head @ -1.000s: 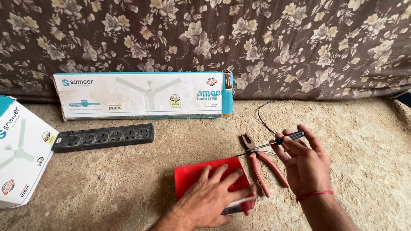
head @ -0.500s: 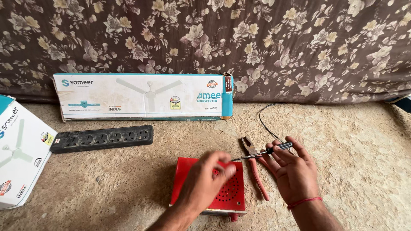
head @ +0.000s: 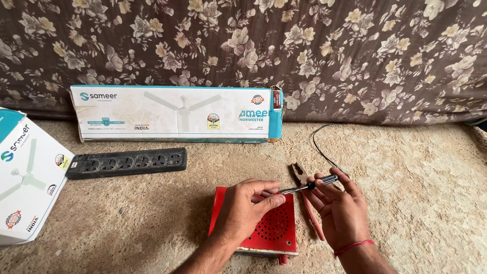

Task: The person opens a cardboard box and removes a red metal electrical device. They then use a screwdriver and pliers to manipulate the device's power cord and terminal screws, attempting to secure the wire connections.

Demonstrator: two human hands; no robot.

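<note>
Right hand (head: 341, 210) grips screwdriver (head: 309, 185); left hand (head: 247, 205) pinches its tip over red box (head: 274, 231). Pliers (head: 308, 200) alongside, power strip (head: 127, 163) left.

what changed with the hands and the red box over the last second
The left hand lifted off the red box and rose to meet the screwdriver, fingers now at its shaft. The right hand keeps hold of the screwdriver's handle. The box, pliers, power strip and cartons stayed put.
</note>
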